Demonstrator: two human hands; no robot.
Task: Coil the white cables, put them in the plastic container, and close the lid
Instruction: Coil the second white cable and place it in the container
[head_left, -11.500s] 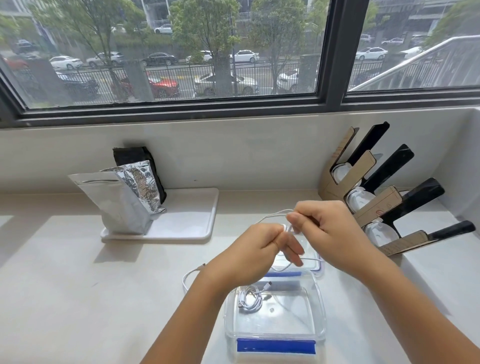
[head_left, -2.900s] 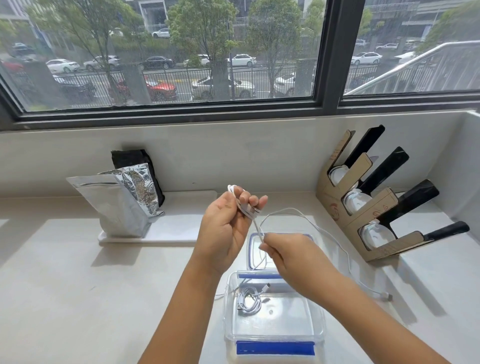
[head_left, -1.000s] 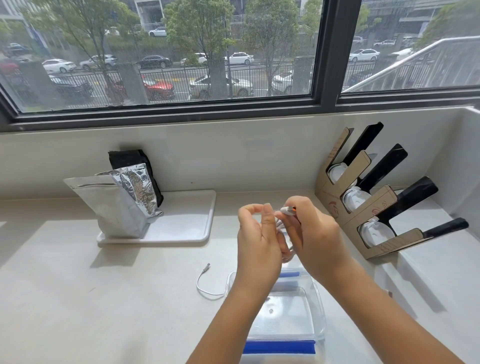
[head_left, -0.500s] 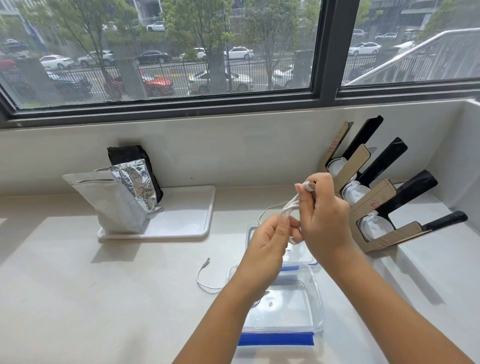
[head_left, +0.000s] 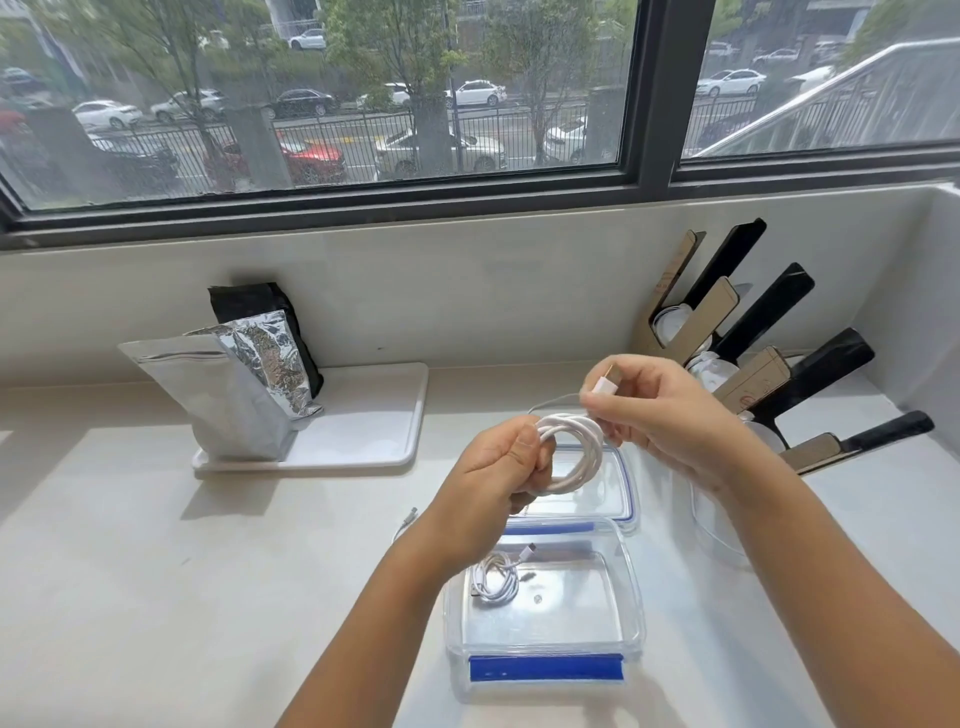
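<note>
My left hand (head_left: 498, 467) pinches a round coil of white cable (head_left: 584, 452) held up above the counter. My right hand (head_left: 660, 410) grips the same cable's plug end (head_left: 605, 385) just above the coil. Below them the clear plastic container (head_left: 631, 592) with blue clips stands open, and a small coiled white cable (head_left: 496, 577) lies in its left part. The container's lid (head_left: 618, 493) lies flat behind it. Another white cable (head_left: 704, 525) trails on the counter under my right forearm, and a loose cable end (head_left: 410, 517) shows left of my left wrist.
A white tray (head_left: 363, 436) at the back left carries a silver foil bag (head_left: 234, 389) and a black bag (head_left: 260, 306). A cardboard rack (head_left: 748, 374) with black-handled tools leans in the back right corner. A wall and window run along the back.
The cable has gone from a bunch between both hands to a neat round coil in my left hand. My right hand now holds the plug end at the coil's top.
</note>
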